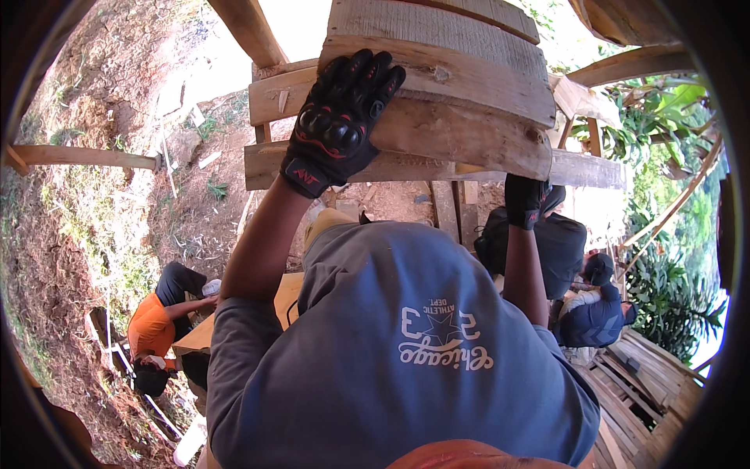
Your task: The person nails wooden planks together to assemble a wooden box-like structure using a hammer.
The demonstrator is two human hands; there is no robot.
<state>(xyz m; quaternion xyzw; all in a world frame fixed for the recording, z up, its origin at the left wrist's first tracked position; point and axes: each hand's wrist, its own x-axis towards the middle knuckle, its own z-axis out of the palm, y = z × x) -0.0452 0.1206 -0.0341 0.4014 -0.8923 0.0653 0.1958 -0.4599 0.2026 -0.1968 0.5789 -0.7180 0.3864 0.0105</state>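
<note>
Our left hand [334, 129] lies flat, fingers extended, on the slatted wooden panel [476, 78] in front of us, apparently to steady it. Our right hand [525, 203] sits at its lower-right edge, probably as support; we cannot tell its grip. A horizontal board [590, 170] projects farther right, likely backing the panel.

Rough wooden planks [469, 134], matt cloth shirt [344, 328]

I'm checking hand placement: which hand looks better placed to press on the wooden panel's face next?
Likely the left hand: it lies on the wooden panel, toward its left edge, fingers extended. The right hand is at the near right corner, its fingers hidden by the panel.
</note>
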